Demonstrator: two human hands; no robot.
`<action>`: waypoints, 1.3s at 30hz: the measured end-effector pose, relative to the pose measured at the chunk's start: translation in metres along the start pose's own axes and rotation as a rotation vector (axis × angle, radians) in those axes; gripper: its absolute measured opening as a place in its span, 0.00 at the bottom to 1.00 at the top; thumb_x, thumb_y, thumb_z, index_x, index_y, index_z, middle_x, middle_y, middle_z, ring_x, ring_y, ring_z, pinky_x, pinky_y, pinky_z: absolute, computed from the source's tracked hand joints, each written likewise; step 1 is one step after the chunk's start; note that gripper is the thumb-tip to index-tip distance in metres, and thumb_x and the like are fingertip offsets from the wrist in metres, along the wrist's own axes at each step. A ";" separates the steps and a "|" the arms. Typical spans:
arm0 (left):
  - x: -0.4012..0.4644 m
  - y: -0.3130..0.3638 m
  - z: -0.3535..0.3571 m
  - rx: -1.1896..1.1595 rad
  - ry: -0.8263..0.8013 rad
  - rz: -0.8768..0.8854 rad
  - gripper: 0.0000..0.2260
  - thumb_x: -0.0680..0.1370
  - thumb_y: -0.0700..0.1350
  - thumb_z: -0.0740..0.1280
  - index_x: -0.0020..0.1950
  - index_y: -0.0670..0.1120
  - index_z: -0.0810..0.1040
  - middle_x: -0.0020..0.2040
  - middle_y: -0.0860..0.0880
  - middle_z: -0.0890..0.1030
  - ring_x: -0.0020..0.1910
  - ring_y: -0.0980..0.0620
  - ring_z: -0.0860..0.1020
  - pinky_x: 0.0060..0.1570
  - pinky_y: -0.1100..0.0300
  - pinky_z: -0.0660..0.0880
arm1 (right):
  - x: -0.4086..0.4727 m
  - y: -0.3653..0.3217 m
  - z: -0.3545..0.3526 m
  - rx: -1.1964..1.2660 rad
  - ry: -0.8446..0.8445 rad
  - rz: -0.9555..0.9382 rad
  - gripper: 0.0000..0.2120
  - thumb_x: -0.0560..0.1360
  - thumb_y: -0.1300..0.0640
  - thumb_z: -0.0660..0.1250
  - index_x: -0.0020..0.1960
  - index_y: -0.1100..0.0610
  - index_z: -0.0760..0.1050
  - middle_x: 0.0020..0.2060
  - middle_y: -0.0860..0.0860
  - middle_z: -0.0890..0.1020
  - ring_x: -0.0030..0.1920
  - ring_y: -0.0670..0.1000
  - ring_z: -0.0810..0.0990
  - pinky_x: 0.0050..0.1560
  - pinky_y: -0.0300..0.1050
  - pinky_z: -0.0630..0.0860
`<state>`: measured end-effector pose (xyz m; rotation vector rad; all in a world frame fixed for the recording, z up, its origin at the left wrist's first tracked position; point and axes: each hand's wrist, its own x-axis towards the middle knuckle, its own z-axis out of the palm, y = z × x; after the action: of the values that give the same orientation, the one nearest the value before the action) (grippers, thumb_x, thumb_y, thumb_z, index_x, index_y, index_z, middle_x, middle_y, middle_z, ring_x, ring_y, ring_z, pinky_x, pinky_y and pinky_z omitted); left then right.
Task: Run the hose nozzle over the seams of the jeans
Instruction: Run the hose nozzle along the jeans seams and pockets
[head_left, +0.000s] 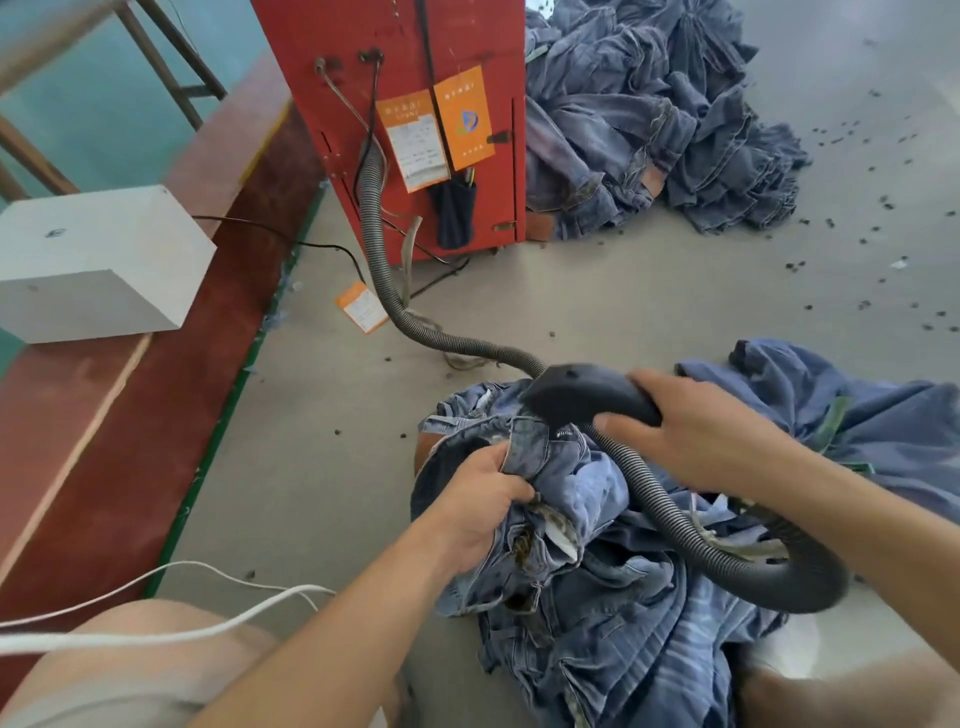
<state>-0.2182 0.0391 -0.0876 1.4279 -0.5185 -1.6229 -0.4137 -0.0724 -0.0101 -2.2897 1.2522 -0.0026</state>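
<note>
Denim bunched up tight in the left hand (480, 506), which grips the waistband part of the jeans (582, 551) with its fingers curled right into the fabric. The right hand (696, 431) is wrapped around the black nozzle (582, 397), and the nozzle's front end sits down on the jeans just above the left hand, pretty much touching the cloth near the zipper area. From the nozzle a grey ribbed hose (691, 535) loops under the right forearm and over the jeans, then another stretch of it snakes across the floor (597, 291) up to the red machine (415, 104), which has orange tags (462, 117) hanging on it. Behind that machine there's a big pile of jeans (660, 114). More blue fabric (841, 415) lies just right of the right hand. White box (98, 260) sits off to the left, and a white cord (171, 613) crosses the bottom left corner.
</note>
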 end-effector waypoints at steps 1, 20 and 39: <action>0.000 -0.001 0.000 -0.015 -0.003 -0.011 0.22 0.73 0.25 0.59 0.50 0.45 0.87 0.54 0.41 0.86 0.54 0.40 0.84 0.58 0.44 0.80 | 0.004 0.003 -0.006 0.027 0.047 0.045 0.11 0.79 0.37 0.65 0.51 0.43 0.71 0.31 0.46 0.80 0.28 0.44 0.79 0.28 0.38 0.71; 0.005 0.000 -0.011 0.126 -0.047 -0.009 0.15 0.73 0.34 0.70 0.52 0.52 0.80 0.48 0.54 0.88 0.48 0.58 0.85 0.47 0.65 0.80 | -0.010 0.020 -0.039 0.194 -0.171 -0.066 0.05 0.77 0.39 0.69 0.47 0.34 0.72 0.26 0.47 0.79 0.20 0.47 0.76 0.23 0.38 0.72; 0.013 0.022 -0.008 0.092 0.202 -0.055 0.05 0.74 0.43 0.72 0.38 0.49 0.83 0.42 0.49 0.84 0.38 0.53 0.83 0.38 0.59 0.80 | -0.011 0.021 -0.030 0.115 -0.061 -0.053 0.07 0.77 0.40 0.68 0.48 0.40 0.73 0.27 0.42 0.80 0.20 0.45 0.76 0.22 0.35 0.70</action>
<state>-0.2029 0.0187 -0.0797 1.6665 -0.4444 -1.4927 -0.4442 -0.0859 0.0088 -2.2065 1.1315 -0.0227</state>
